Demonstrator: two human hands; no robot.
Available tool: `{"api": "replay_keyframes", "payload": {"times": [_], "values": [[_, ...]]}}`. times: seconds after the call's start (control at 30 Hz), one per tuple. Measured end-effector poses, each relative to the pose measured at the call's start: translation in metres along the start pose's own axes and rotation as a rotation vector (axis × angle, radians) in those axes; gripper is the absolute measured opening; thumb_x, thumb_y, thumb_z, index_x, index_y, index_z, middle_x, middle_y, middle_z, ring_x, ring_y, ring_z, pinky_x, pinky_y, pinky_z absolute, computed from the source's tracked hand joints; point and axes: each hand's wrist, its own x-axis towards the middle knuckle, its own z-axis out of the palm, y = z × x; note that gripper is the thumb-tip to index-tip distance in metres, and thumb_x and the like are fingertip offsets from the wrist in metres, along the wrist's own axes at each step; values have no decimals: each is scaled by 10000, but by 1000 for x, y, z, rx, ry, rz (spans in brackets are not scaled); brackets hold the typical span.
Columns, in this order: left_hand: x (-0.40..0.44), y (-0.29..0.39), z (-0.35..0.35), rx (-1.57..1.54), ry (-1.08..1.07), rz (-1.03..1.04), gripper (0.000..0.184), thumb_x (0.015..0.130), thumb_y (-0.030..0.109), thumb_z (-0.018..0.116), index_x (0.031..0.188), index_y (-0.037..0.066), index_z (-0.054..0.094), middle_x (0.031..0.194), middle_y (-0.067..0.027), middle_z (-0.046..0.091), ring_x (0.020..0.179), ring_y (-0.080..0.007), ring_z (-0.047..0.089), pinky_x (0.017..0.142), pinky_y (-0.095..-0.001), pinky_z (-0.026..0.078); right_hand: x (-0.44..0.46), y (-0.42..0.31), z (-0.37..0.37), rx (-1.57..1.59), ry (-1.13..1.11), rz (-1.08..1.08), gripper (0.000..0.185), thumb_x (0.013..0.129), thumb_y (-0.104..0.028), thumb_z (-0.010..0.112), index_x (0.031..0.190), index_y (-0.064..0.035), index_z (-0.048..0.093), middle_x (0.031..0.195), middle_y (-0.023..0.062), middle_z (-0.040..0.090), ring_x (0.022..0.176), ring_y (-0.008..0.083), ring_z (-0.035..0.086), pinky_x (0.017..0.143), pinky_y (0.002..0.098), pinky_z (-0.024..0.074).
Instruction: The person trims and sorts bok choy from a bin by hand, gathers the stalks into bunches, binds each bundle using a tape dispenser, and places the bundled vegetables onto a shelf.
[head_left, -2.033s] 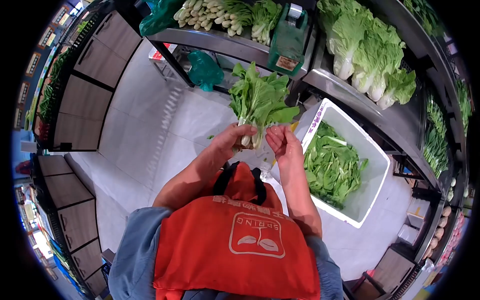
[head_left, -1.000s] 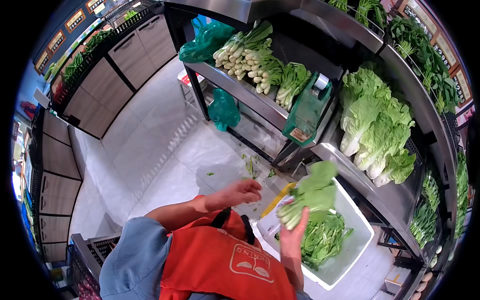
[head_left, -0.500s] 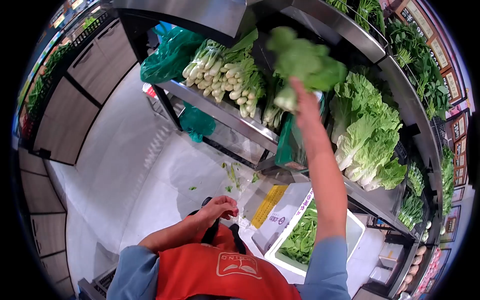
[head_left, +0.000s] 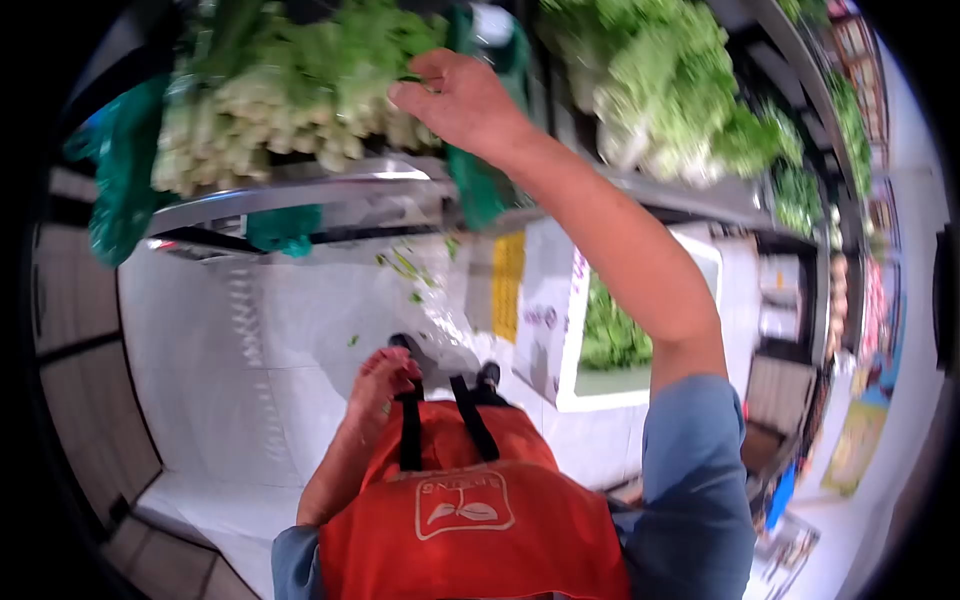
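Note:
My right hand reaches over the shelf at the right end of a row of pale-stemmed leafy greens. Its thumb and forefinger are apart, beside the leaves, with a dark green sliver showing in the gap. No bunch hangs from it. Low in front of my apron, my left hand is curled closed. Its fingertips look reddish, and anything inside is hidden or too small to name. A green plastic crate stands just right of the greens, below my right wrist.
Large lettuces fill the shelf to the right. Beneath it a white foam box holds leafy greens. A green plastic bag hangs at the shelf's left end. Leaf scraps litter the floor. Wooden cabinets line the left.
My right hand has let go of the leafy bunch it held and moved left to the row of greens. My view has shifted. The left hand stays curled low before the apron.

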Motion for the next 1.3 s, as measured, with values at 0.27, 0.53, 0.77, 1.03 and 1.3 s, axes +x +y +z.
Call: {"api": "replay_keyframes", "payload": {"times": [0.27,0.53,0.77,1.03,1.3], "values": [[11,-63,26,154,27,-109,192,952,149,556,1086,62,661,803,-51,674,705,-166,657,615,-280,491,-272,177,-154,518,251,452,227,982,-218,602,1030,-6,669,925,81,688,854,160,655,776,323,553],[79,-174,236,1112,-275,807,448,934,77,554,1375,38,480,890,-109,666,793,-239,646,743,-374,507,-538,463,-196,380,177,1112,195,922,-186,659,1026,-22,678,844,52,686,760,111,629,682,260,521],[132,-274,328,1839,-359,1004,331,783,130,723,1098,69,640,1012,-112,681,898,-278,639,871,-411,459,-623,540,-174,263,-296,811,214,881,-177,668,1037,-31,668,850,86,694,769,206,647,733,329,513],[135,-274,333,1611,-257,1232,226,724,58,756,921,66,643,763,-61,639,685,-246,624,668,-353,485,-495,529,-124,-54,-221,181,497,760,-239,781,1178,-48,591,1181,156,595,1059,360,582,901,423,494],[140,-273,330,1620,-196,1198,186,744,52,735,902,80,641,747,-56,605,697,-245,617,677,-357,488,-375,537,-7,-268,139,163,675,727,-261,802,1294,-63,495,1272,220,520,1134,422,507,965,487,435]]}}
